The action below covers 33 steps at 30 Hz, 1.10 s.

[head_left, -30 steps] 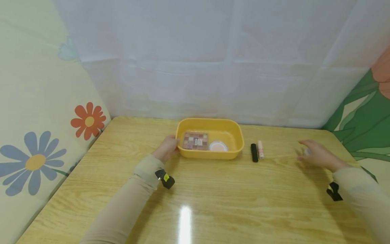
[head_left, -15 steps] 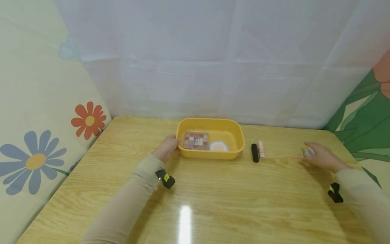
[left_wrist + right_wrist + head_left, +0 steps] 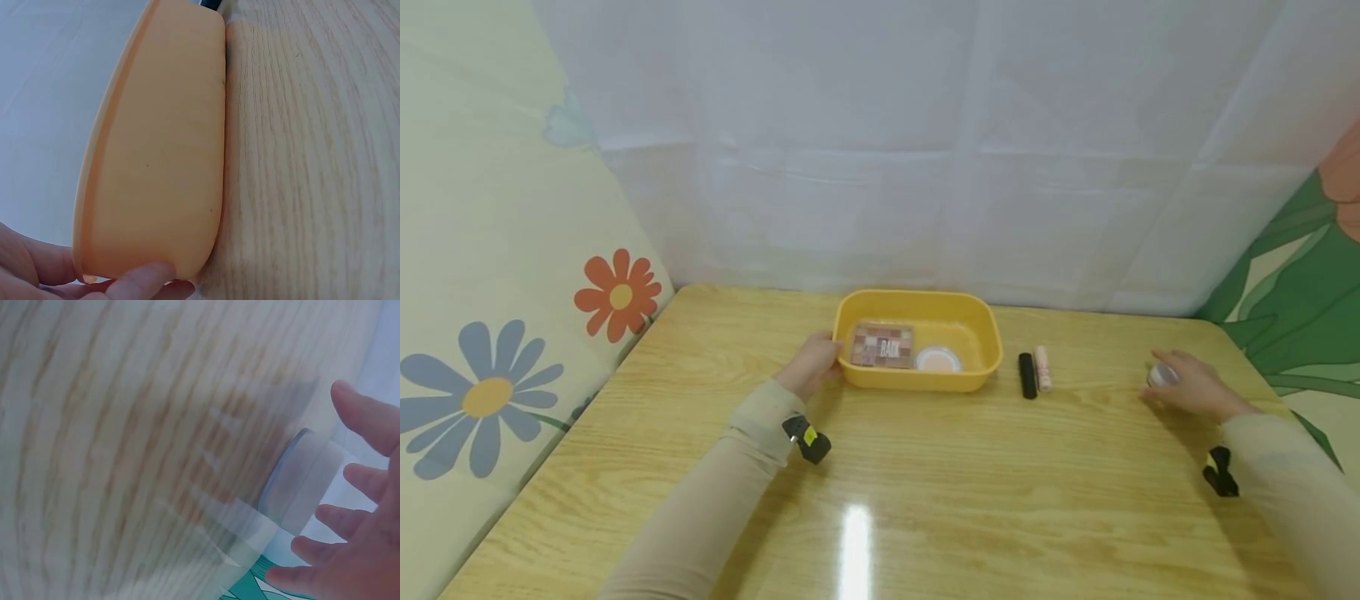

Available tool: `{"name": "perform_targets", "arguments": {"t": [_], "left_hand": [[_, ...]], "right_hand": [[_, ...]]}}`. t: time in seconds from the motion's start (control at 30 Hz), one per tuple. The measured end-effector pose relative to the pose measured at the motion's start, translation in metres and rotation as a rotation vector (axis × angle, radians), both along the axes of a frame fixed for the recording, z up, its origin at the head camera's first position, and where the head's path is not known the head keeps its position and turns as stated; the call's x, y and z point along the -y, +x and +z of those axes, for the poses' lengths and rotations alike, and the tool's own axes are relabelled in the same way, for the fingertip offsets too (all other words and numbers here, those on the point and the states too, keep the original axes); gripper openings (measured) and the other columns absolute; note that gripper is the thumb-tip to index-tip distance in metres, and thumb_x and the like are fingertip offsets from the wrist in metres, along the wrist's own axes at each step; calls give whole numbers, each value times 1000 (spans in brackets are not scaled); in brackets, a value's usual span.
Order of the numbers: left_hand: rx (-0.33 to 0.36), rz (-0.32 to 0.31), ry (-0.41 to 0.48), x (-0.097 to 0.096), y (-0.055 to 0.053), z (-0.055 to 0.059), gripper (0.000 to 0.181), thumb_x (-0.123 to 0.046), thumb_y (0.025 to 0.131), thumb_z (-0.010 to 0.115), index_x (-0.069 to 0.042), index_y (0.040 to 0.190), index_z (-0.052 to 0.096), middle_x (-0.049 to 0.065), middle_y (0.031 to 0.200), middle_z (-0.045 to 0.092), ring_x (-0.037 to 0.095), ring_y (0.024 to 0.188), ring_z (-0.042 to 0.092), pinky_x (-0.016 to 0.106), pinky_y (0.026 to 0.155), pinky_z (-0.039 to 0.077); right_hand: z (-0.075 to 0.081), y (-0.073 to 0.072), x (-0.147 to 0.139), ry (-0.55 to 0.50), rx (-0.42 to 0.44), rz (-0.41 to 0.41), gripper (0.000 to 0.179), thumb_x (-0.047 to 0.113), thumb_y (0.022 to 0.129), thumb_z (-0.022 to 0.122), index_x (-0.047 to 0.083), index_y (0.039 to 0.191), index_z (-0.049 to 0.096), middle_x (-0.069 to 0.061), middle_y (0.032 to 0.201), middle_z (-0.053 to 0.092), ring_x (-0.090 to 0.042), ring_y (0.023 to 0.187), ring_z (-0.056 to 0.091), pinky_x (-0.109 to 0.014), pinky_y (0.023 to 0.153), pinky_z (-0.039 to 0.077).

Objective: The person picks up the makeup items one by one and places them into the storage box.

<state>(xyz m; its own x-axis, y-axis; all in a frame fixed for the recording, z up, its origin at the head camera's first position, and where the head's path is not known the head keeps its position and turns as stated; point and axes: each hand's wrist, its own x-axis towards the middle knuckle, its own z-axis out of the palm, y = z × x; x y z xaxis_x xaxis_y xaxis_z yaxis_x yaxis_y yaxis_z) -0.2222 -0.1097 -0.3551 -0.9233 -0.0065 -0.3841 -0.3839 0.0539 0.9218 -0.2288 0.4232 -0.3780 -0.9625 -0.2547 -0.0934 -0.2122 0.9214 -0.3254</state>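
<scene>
A yellow plastic basin point(image 3: 917, 381) stands on the table. It holds a checkered makeup palette point(image 3: 880, 346) on the left and a round pale compact point(image 3: 937, 359) beside it. My left hand point(image 3: 810, 364) grips the basin's left end; in the left wrist view its fingers point(image 3: 147, 280) bend against the outer wall at the rim. Far to the right, my right hand point(image 3: 1195, 385) is beside a small round white-lidded jar point(image 3: 1163, 375). The right wrist view shows its fingers point(image 3: 344, 520) spread and apart next to the jar point(image 3: 303, 481), which sits on the table.
A black tube point(image 3: 1027, 376) and a pink-and-white tube point(image 3: 1042, 368) lie side by side just right of the basin. A white cloth point(image 3: 880, 167) hangs behind the wooden table point(image 3: 970, 483). Flower-patterned panels point(image 3: 490, 250) stand at both sides.
My right hand has shifted slightly to the right, and more of the white-lidded jar shows between its thumb and fingers. The left hand and the basin have stayed in place.
</scene>
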Motion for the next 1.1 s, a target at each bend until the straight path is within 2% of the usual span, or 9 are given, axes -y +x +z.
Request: {"name": "perform_targets", "arguments": {"t": [0.2, 0.33, 0.5, 0.73, 1.0, 1.1], "left_hand": [[0, -1, 1, 0, -1, -1, 42, -2, 104, 30, 13, 143, 33, 28, 136, 46, 34, 124, 47, 41, 107, 41], [8, 4, -8, 0, -1, 0, 42, -3, 104, 30, 12, 143, 33, 27, 137, 45, 34, 126, 46, 41, 107, 40], [5, 5, -9, 0, -2, 0, 42, -4, 104, 29, 11, 143, 33, 27, 138, 45, 34, 126, 46, 41, 106, 41], [5, 1, -15, 0, -1, -1, 42, -4, 104, 30, 11, 144, 32, 26, 138, 45, 34, 126, 46, 41, 106, 41], [5, -4, -27, 0, -1, 0, 42, -5, 104, 31, 10, 143, 33, 26, 138, 46, 34, 126, 47, 41, 106, 41], [9, -3, -30, 0, -1, 1, 42, -5, 105, 31, 9, 144, 34, 25, 139, 46, 33, 127, 47, 41, 106, 41]], "right_hand": [[-4, -3, -2, 1, 8, -5, 73, 23, 90, 67, -26, 129, 29, -57, 125, 22, -69, 112, 27, -75, 90, 28], [-5, -5, -1, -3, 3, -6, 72, 20, 88, 68, -27, 127, 29, -56, 123, 25, -68, 109, 31, -74, 88, 34], [-6, -10, -2, 13, -5, -2, 73, 18, 85, 70, -28, 126, 30, -55, 119, 30, -65, 104, 38, -69, 83, 40], [-7, -14, -6, 22, 18, 12, 77, 20, 85, 71, -31, 126, 29, -53, 116, 37, -62, 103, 41, -66, 81, 43], [-8, -15, -7, -47, 65, 33, 81, 16, 87, 71, -34, 128, 23, -55, 124, 29, -65, 112, 34, -69, 92, 34], [-7, -13, -5, -61, 66, 33, 78, 14, 88, 70, -34, 128, 23, -55, 125, 28, -66, 112, 33, -70, 93, 33]]}}
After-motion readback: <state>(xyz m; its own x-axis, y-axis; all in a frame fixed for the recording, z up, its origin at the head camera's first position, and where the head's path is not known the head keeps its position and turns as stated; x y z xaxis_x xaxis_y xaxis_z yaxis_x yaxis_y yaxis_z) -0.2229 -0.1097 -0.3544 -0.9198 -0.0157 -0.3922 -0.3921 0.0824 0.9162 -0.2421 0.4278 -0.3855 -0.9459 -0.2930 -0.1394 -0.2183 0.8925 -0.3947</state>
